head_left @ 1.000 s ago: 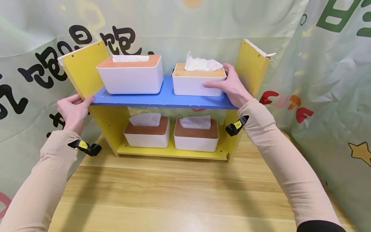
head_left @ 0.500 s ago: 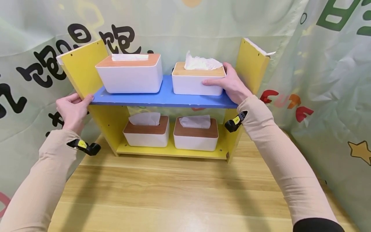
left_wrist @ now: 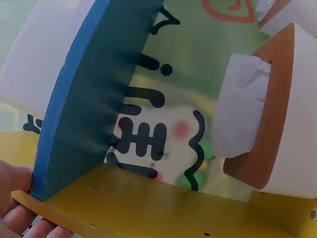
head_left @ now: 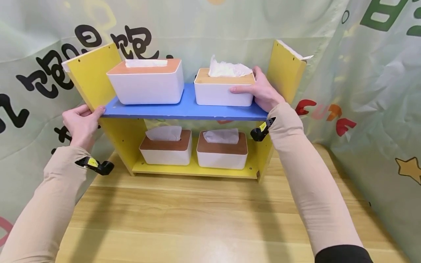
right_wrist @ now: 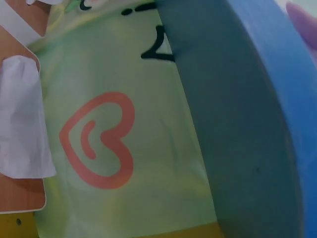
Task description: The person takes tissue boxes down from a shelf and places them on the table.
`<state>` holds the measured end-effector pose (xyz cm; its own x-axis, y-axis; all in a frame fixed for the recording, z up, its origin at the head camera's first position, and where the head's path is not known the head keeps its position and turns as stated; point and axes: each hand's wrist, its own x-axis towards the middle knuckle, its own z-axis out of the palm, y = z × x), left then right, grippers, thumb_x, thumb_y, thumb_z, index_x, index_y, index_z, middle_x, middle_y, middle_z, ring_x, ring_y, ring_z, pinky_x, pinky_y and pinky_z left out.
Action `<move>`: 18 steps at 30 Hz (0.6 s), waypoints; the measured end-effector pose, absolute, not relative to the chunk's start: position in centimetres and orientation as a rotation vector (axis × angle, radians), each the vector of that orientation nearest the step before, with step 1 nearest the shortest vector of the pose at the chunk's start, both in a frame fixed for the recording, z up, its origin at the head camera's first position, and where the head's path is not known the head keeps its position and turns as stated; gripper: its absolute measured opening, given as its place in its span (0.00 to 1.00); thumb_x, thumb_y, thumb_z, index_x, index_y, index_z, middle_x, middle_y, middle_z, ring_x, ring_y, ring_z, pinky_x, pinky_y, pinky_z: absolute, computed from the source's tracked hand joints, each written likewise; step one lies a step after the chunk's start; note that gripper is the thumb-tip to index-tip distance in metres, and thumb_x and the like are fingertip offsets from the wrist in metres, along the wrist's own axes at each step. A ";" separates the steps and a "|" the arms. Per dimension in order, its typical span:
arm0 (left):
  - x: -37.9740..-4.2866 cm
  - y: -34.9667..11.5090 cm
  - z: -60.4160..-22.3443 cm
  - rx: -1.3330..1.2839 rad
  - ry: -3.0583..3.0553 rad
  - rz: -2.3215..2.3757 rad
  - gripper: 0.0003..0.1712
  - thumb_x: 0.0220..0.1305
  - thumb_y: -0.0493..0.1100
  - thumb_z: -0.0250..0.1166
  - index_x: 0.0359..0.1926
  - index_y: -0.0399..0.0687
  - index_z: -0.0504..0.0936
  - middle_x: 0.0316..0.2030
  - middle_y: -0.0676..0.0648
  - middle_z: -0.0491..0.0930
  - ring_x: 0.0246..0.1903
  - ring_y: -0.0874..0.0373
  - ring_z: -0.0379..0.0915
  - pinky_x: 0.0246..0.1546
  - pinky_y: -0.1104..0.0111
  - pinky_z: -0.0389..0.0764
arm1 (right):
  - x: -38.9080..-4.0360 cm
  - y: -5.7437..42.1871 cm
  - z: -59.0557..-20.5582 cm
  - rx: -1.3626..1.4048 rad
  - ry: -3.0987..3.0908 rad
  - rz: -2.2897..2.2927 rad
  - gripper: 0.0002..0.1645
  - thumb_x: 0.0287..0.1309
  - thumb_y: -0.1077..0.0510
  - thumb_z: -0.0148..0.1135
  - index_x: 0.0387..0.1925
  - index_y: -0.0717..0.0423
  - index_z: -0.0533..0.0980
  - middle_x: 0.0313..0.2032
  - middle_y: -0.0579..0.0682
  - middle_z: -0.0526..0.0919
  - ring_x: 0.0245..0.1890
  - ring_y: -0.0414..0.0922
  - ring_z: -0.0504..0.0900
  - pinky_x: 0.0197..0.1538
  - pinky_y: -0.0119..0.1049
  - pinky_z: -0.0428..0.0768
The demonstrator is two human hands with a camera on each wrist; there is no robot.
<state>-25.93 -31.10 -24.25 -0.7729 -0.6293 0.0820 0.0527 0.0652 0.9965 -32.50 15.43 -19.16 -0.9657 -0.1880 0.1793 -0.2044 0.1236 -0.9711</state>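
On the far left, the left forearm, in a beige sleeve (head_left: 46, 204), rises from the lower corner toward the shelf, with a small black device (head_left: 95, 165) at the wrist. The left hand (head_left: 80, 126) is level with the middle board. Its fingers are bent around the front edge of the yellow left side panel (head_left: 95, 78) and grip it; the left wrist view shows the thumb at the corner of the blue shelf board (head_left: 190, 112) and the other fingers on the panel's outer side.

Next to this panel, on the blue board, stands a larger white tissue box (head_left: 148, 88) with a brown wooden lid. Below, on the yellow bottom board (head_left: 194, 171), are the lower left tissue box (head_left: 166, 157) and, just beside it, the lower right tissue box (head_left: 222, 161), each with a tissue standing out.

Above the latter, on the right part of the blue board, is the upper right tissue box (head_left: 223, 95), with paler lid and crumpled tissue. The right hand (head_left: 265, 92) holds its right end: the thumb lies along the front wall, the other fingers reach behind the corner, their tips partly hidden. The right forearm slants up and leftward from the lower right, inside the yellow right side panel (head_left: 286, 73).
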 end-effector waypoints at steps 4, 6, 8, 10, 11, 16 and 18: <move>-25.9 -31.1 -24.3 0.576 -1.848 -1.762 0.32 0.52 0.39 0.78 0.60 0.45 0.82 0.16 0.68 0.80 0.24 0.75 0.78 0.26 0.84 0.76 | -32.7 15.5 -18.9 0.422 -2.344 2.079 0.48 0.49 0.65 0.73 0.64 0.49 0.53 0.57 0.45 0.71 0.59 0.43 0.68 0.69 0.32 0.63; -25.9 -31.1 -24.2 0.578 -1.846 -1.767 0.32 0.52 0.40 0.78 0.60 0.45 0.82 0.16 0.68 0.81 0.24 0.75 0.78 0.27 0.85 0.76 | -32.7 15.6 -18.8 0.430 -2.352 2.095 0.50 0.50 0.66 0.72 0.66 0.50 0.51 0.57 0.46 0.70 0.60 0.43 0.67 0.71 0.33 0.61; -25.9 -31.2 -24.2 0.582 -1.842 -1.765 0.32 0.52 0.40 0.78 0.60 0.46 0.82 0.16 0.68 0.81 0.25 0.75 0.78 0.27 0.85 0.76 | -32.8 15.6 -18.7 0.446 -2.351 2.120 0.52 0.49 0.68 0.72 0.67 0.50 0.50 0.58 0.46 0.69 0.60 0.43 0.67 0.72 0.34 0.60; -25.9 -31.2 -24.2 0.585 -1.845 -1.761 0.32 0.51 0.40 0.78 0.60 0.46 0.82 0.16 0.69 0.80 0.25 0.75 0.78 0.27 0.85 0.76 | -32.8 15.6 -18.8 0.452 -2.362 2.129 0.54 0.49 0.70 0.71 0.69 0.49 0.48 0.58 0.46 0.69 0.61 0.43 0.66 0.73 0.33 0.59; -25.9 -31.2 -24.2 0.585 -1.847 -1.758 0.32 0.51 0.41 0.79 0.60 0.46 0.82 0.16 0.69 0.80 0.25 0.75 0.78 0.27 0.85 0.75 | -32.8 15.6 -18.8 0.453 -2.361 2.131 0.53 0.48 0.70 0.71 0.68 0.49 0.49 0.58 0.46 0.69 0.60 0.43 0.66 0.73 0.34 0.60; -25.9 -31.2 -24.3 0.571 -1.851 -1.753 0.33 0.51 0.40 0.78 0.60 0.44 0.81 0.16 0.69 0.80 0.24 0.75 0.78 0.27 0.85 0.75 | -32.8 15.5 -18.9 0.472 -2.371 2.123 0.52 0.48 0.70 0.69 0.67 0.49 0.49 0.58 0.46 0.69 0.61 0.43 0.66 0.73 0.34 0.59; -25.8 -31.2 -24.3 0.569 -1.852 -1.753 0.33 0.52 0.40 0.78 0.61 0.44 0.81 0.15 0.69 0.80 0.24 0.75 0.78 0.26 0.85 0.75 | -32.9 15.4 -18.9 0.494 -2.390 2.109 0.48 0.49 0.69 0.69 0.65 0.49 0.51 0.57 0.46 0.69 0.61 0.43 0.66 0.73 0.34 0.58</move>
<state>-25.83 -31.22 -24.26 -0.7751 -0.6260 0.0851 0.0505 0.0729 0.9961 -32.87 15.44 -18.95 -0.9497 -0.2810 0.1382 -0.1721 0.0997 -0.9800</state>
